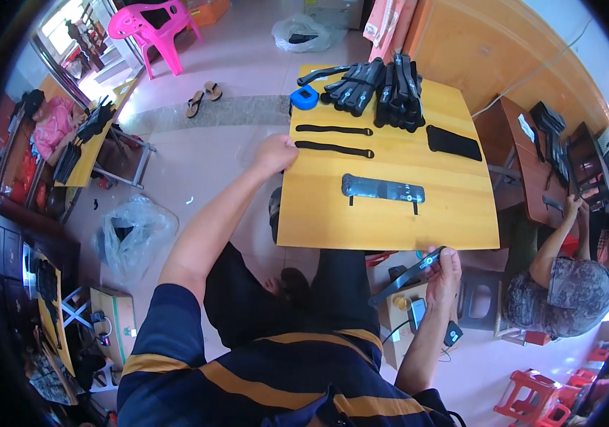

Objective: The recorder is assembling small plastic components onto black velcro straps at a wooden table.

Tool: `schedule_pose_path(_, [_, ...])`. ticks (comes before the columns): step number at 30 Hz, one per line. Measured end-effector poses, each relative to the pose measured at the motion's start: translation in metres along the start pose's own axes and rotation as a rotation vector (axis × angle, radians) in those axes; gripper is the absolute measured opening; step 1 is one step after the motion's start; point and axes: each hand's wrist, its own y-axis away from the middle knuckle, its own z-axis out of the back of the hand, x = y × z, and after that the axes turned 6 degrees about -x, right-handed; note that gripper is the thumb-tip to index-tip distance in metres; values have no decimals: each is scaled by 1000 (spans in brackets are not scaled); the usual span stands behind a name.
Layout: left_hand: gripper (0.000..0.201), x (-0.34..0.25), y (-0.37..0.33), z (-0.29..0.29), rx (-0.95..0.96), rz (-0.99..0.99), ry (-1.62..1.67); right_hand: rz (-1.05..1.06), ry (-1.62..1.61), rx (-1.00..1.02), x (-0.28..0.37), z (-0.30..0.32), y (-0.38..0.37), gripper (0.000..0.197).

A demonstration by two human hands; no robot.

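My left hand (276,153) is closed at the table's left edge. Its fingertips meet the end of a black strap (336,149) lying flat; whether they pinch it or hold something else is hidden. A second black strap (333,129) lies parallel just beyond. In my right hand (447,270), a dark grey strap with a small white mark (398,282) is gripped by one end, off the table's front right corner, and its other end slants down to the left. A dark padded strip (382,189) with two short black tabs rests mid-table.
The yellow table (311,224) also bears bundled black straps (398,96), a blue tape measure (304,98) and a black fabric piece (454,143). A cardboard box (398,320) stands below on the right. A person (560,292) sits right; another person (55,124) works far left.
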Motion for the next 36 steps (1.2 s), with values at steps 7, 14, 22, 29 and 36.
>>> schedule_pose_path(7, [30,-46,90,-25,-132,-618,-292,3,2,-17,4,0,3,15])
schedule_pose_path(14, [49,-35,144,-67,-85,-740,-314,-18,42,12,-6,-13,-1,16])
schedule_pose_path(22, [47,-41,131,-73,-5,-652,-457,-25,37,0,-10,-10,-4,15])
schedule_pose_path(29, [46,-42,128,-76,2,-622,-465,-28,13,-15,-12,-11,-5,15])
schedule_pose_path(36, [60,-45,124,-76,42,-559,-465,-24,30,-18,-8,-19,-3,14])
